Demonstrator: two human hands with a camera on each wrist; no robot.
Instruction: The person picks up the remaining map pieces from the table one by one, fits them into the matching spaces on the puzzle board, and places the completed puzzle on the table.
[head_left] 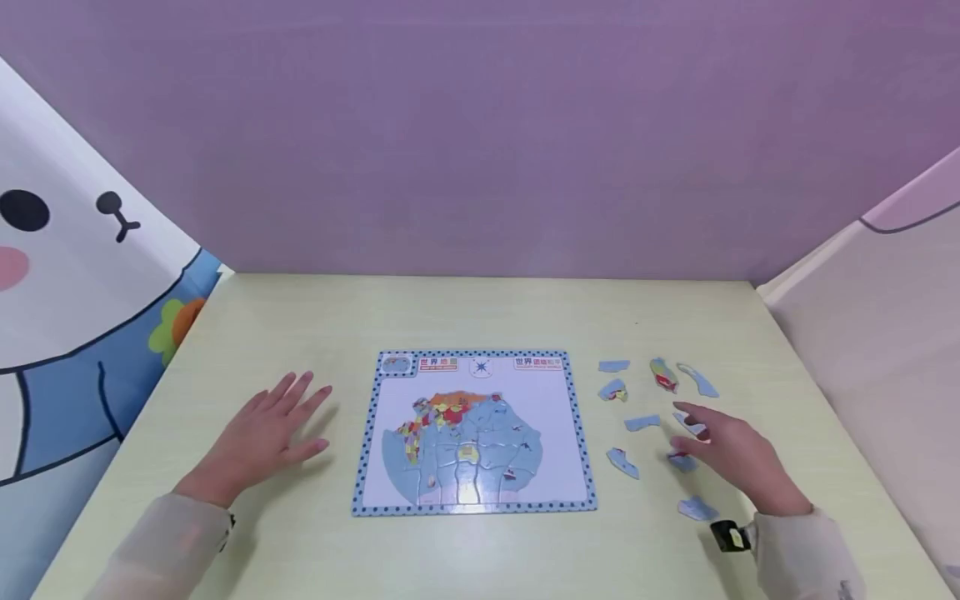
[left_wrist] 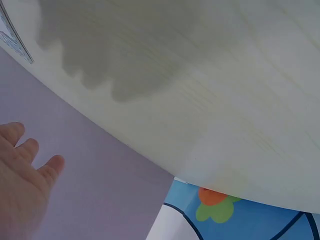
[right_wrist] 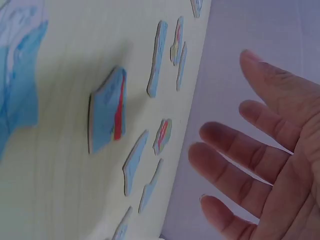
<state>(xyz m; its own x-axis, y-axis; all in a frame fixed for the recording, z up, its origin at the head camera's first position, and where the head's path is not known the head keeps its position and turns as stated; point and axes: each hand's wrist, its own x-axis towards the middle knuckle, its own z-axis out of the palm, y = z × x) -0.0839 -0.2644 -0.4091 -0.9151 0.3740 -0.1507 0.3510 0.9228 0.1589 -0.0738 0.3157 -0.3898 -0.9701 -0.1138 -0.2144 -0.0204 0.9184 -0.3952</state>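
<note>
A world-map jigsaw board (head_left: 558,425) with a dotted blue border lies mid-table, its fitted pieces filling a rounded area of blue sea and coloured land. To the left of it, my left hand (head_left: 262,433) hovers palm down with spread fingers, casting a shadow on the wood. Over the loose pieces on the right is my right hand (head_left: 738,458), fingers extended and apart, holding nothing. Under its fingertips sits a blue puzzle piece with a red strip (right_wrist: 109,112), partly covered in the head view. A green-and-red puzzle piece (head_left: 663,374) lies farther back.
Several other loose pieces are scattered right of the board, among them a curved one (head_left: 697,380) and a blue one (head_left: 698,508) near the right wrist. The pale wooden table (head_left: 480,312) ends at a purple backdrop (head_left: 480,150). Printed cloth (head_left: 82,292) hangs at left.
</note>
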